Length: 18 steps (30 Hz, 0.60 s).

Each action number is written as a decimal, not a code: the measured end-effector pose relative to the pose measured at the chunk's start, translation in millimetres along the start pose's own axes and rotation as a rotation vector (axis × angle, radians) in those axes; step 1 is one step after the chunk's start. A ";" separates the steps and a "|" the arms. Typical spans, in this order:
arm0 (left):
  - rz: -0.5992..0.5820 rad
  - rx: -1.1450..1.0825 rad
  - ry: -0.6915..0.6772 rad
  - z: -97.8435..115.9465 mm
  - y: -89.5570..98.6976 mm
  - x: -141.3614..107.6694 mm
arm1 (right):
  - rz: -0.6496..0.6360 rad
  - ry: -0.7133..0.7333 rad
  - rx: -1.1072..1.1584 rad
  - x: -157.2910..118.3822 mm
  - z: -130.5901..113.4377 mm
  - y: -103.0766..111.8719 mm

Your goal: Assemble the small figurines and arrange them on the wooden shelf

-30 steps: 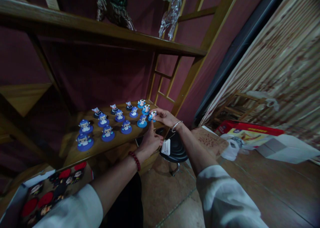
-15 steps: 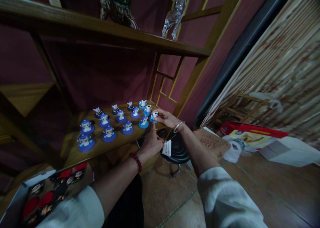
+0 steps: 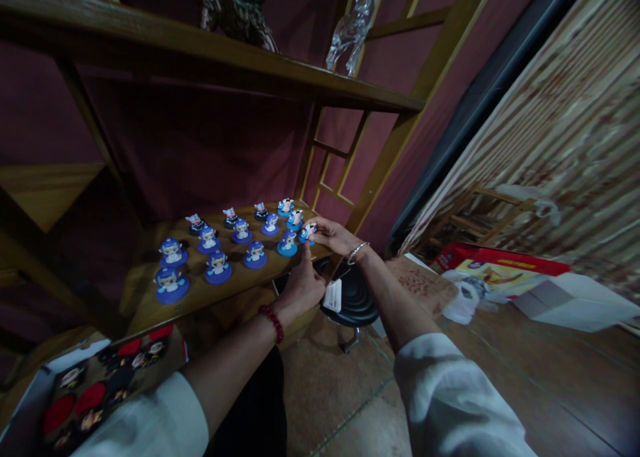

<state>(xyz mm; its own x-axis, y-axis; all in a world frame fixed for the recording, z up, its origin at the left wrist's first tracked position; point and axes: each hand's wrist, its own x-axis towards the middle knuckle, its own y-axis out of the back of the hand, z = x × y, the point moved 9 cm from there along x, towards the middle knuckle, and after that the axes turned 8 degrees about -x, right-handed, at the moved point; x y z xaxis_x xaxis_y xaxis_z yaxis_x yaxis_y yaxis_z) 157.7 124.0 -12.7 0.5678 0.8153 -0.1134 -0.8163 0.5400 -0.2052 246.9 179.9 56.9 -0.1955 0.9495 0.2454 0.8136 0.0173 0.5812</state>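
At the right end of the wooden shelf [image 3: 150, 310], my right hand [image 3: 337, 235] pinches a small blue-and-white figurine [image 3: 307, 233] that stands on a round blue base. My left hand [image 3: 303, 285] is just in front, its index finger stretched up to the figurine's base and the other fingers partly curled. Beside them stands a blue-haired figurine [image 3: 288, 243]. Several more figurines in blue and white, such as one at the left front [image 3: 171, 285], stand in rows. Behind these are dark-based figurines with pinkish heads [image 3: 230, 218]. My fingers hide part of the held figurine.
An open box [image 3: 65, 360] of red and black figurines sits at lower left. Below the shelf is a black round stool [image 3: 353, 300] with a white object on it. Cardboard, a plastic bag [image 3: 463, 300] and a red box [image 3: 505, 263] lie at right. An upper shelf [image 3: 225, 60] overhangs.
The view has shifted very slightly. Both hands stay at the same figurine, and the figurines on the shelf keep their places.
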 end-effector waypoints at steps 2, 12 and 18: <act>0.002 0.000 -0.002 0.9 0.2 -0.1 | -0.005 0.009 -0.015 0.5 -1.2 0.1; 0.020 0.067 -0.017 6.7 0.0 -4.4 | -0.008 0.045 -0.082 0.4 -2.3 0.3; 0.029 0.084 -0.027 8.6 0.4 -5.8 | -0.003 0.013 -0.054 -2.0 2.5 -0.3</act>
<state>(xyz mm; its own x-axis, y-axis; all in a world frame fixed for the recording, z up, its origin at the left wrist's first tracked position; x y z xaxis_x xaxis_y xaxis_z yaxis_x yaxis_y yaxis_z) 153.2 121.3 -3.7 0.5417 0.8356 -0.0913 -0.8390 0.5308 -0.1200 248.5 178.8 54.3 -0.2055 0.9453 0.2532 0.7821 0.0031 0.6231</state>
